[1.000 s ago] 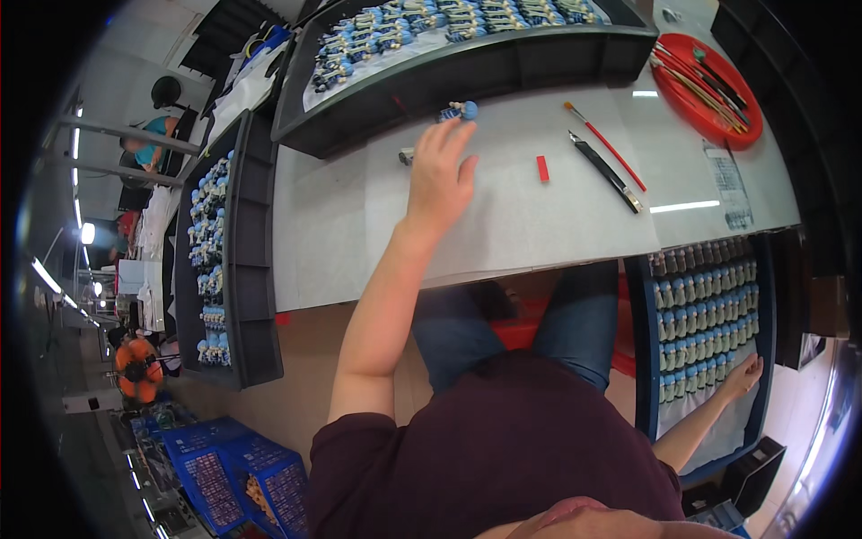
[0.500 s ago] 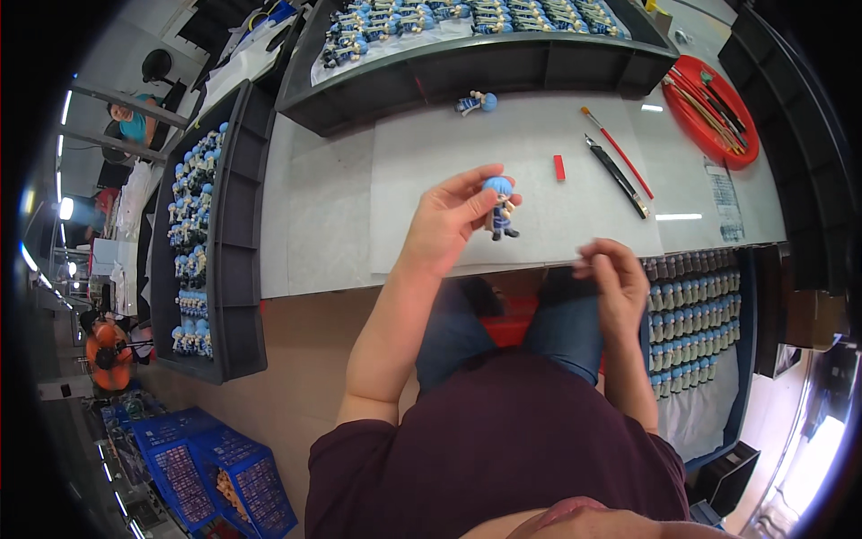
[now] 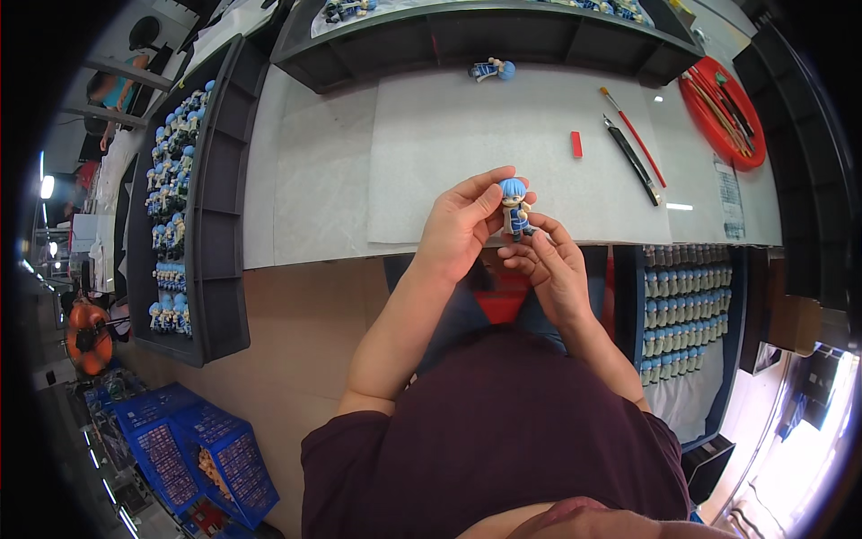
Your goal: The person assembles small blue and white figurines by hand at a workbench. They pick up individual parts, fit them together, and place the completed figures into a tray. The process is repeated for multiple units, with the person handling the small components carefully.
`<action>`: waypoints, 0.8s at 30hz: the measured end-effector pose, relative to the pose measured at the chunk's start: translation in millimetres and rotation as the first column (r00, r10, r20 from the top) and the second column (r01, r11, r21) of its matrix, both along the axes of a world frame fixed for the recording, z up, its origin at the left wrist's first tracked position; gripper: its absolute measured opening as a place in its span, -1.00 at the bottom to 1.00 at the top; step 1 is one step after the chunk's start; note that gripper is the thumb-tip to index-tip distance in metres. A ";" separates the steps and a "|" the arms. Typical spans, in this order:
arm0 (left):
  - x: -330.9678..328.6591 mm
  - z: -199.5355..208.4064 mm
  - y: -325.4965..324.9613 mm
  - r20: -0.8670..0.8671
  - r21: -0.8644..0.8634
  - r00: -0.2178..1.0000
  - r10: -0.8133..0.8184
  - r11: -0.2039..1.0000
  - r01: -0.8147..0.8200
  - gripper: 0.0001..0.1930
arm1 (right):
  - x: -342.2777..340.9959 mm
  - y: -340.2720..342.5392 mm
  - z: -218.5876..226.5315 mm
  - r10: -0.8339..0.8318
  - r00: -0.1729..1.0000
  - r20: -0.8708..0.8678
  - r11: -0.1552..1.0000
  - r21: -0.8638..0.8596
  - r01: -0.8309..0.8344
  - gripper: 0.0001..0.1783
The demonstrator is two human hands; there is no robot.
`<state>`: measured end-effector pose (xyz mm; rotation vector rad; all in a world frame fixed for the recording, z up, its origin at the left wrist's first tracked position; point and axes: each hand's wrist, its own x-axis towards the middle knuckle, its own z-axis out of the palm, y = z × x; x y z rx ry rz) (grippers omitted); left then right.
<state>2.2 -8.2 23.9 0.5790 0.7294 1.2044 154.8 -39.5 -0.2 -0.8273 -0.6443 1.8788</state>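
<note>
A small blue-haired figurine [image 3: 514, 205] in a blue and white outfit is held upright just above the table's front edge. My left hand [image 3: 462, 220] grips it by the head and upper side, thumb across and fingers behind. From the right, my right hand [image 3: 558, 269] closes its thumb and fingertips at the figurine's feet. A second blue-haired figurine [image 3: 493, 70] lies on its side near the back tray. A red block [image 3: 576, 145], a black pen-like tool [image 3: 631, 160] and a thin red-handled brush [image 3: 636, 139] rest on the white sheet [image 3: 422, 135].
Behind the sheet stands a dark tray [image 3: 485, 45] of figurines, with another dark tray [image 3: 232, 198] on the left. A blue-rimmed tray [image 3: 682, 409] holds rows of figures at the right. A red dish [image 3: 756, 148] with brushes lies back right. Blue crates [image 3: 193, 449] sit lower left.
My right hand has come up and left from over my lap to the figurine's feet. My left hand still holds the figurine. The whole view has shifted, with the back tray now higher.
</note>
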 end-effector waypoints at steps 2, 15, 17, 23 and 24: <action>-0.7 0.1 -0.8 -0.012 0.022 1.000 -0.009 1.000 0.009 -0.71 | -1.3 -0.2 2.4 -0.012 1.000 0.005 1.000 -0.009 0.012 -0.61; -1.5 1.3 -1.2 0.052 0.005 0.999 -0.017 1.000 0.017 -0.71 | 1.2 -0.5 6.0 0.042 0.992 -0.122 0.998 -0.032 -0.047 -0.61; -0.2 1.6 -0.2 0.068 -0.043 0.998 -0.012 0.999 0.015 -0.70 | 2.1 -0.3 7.1 0.051 0.992 -0.118 0.998 -0.028 -0.055 -0.60; 2.9 1.4 0.7 0.067 -0.055 0.998 0.007 0.998 -0.003 -0.70 | 4.4 1.7 8.2 0.071 0.988 -0.139 0.997 -0.033 -0.076 -0.60; 3.0 1.8 0.5 0.063 -0.045 0.998 -0.003 0.999 0.006 -0.70 | 4.7 1.7 8.2 0.074 0.985 -0.156 0.996 -0.035 -0.080 -0.60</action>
